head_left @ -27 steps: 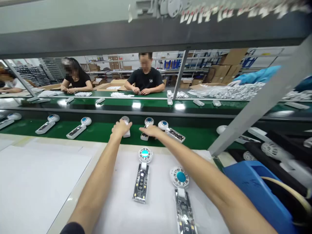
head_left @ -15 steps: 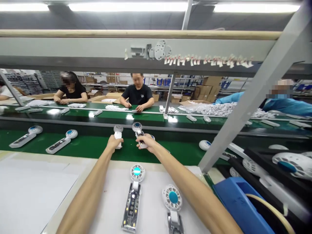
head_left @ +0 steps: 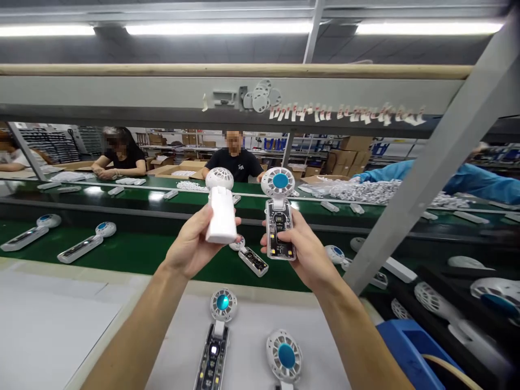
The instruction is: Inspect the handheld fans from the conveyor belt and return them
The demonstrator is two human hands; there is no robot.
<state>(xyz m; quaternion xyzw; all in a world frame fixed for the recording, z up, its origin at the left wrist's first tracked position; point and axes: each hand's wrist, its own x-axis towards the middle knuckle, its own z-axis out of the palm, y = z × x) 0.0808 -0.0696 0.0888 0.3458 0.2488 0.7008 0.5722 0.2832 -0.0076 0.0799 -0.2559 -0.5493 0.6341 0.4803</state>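
My left hand [head_left: 194, 241] grips a white handheld fan [head_left: 221, 214], its smooth back turned to me and its round vented head upward. In my right hand [head_left: 304, 246] is a second handheld fan [head_left: 279, 181], blue disc facing me and handle uncovered over a dark circuit board; my thumb lies on the board. Both are raised over the green belt. Below, on the white work surface, lie a fan with a lit light [head_left: 214, 346] and another fan [head_left: 284, 355], its handle cut off by the frame's lower edge.
More fans [head_left: 87, 244] rest on the green conveyor belt [head_left: 138, 254]. A slanted metal post [head_left: 414, 216] stands at right, beside a blue bin [head_left: 406, 352] and black trays with white fans. Co-workers sit across the belt, near a pile of small white parts [head_left: 365, 189].
Both hands have come up and closer to me from the belt, each with a fan. The fans now stand upright and show larger. The view has tilted up slightly.
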